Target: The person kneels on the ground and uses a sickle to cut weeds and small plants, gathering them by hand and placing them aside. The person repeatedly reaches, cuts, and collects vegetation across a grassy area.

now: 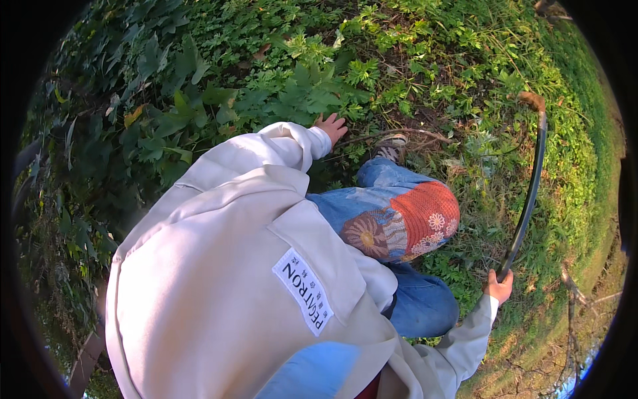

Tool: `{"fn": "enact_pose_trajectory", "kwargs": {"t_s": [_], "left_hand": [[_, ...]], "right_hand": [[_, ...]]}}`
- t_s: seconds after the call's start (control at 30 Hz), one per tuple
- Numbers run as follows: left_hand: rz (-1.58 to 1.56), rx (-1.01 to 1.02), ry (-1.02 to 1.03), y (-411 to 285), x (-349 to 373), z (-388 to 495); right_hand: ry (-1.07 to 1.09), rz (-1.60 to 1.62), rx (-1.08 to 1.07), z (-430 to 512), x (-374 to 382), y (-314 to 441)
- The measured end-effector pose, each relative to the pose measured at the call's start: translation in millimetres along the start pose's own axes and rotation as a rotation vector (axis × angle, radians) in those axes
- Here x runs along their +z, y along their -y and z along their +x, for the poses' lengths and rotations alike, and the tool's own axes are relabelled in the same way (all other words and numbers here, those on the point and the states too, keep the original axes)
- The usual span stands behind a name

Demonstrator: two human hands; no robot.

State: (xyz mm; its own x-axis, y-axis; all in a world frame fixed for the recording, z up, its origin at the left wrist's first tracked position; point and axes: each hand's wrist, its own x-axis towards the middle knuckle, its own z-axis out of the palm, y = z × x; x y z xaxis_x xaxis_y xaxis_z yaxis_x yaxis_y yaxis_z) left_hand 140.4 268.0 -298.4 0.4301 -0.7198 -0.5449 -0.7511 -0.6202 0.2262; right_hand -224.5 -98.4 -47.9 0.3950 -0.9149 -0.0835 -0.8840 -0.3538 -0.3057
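My right hand (498, 287) is closed around the lower end of a long black handle (531, 194). The handle ends in a brown, rusty-looking hooked head (532, 101) among the weeds; its exact kind is unclear. My left hand (332, 130) reaches down to broad green leaves (309, 92) with its fingers apart, and nothing shows in its grasp. Beside its fingertips a thin brown stem (394, 132) runs across the ground; whether they touch is hard to tell.
My bent knees in patched jeans (423, 219) and one shoe (391, 147) are between my hands. Dense leafy plants (164, 99) cover the ground on the left. Bare branches (573, 289) stand at the right edge, and sunlit grass (588, 164) lies beyond the tool.
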Motion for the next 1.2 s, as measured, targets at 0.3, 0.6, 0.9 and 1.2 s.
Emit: {"fn": "enact_pose_trajectory", "kwargs": {"t_s": [0.3,0.6,0.9,1.2], "left_hand": [[0.185,-0.236,0.124,112,-12,-54],[0.003,-0.166,-0.718,78,-27,-203],[-0.058,0.159,-0.449,17,16,-190],[0.101,-0.263,-0.247,78,4,-146]], "right_hand": [[0.198,0.353,-0.030,-19,38,82],[0.338,0.285,-0.271,-6,72,106],[0.534,0.191,-0.390,23,75,157],[1.016,-0.100,-0.306,-18,56,320]]}}
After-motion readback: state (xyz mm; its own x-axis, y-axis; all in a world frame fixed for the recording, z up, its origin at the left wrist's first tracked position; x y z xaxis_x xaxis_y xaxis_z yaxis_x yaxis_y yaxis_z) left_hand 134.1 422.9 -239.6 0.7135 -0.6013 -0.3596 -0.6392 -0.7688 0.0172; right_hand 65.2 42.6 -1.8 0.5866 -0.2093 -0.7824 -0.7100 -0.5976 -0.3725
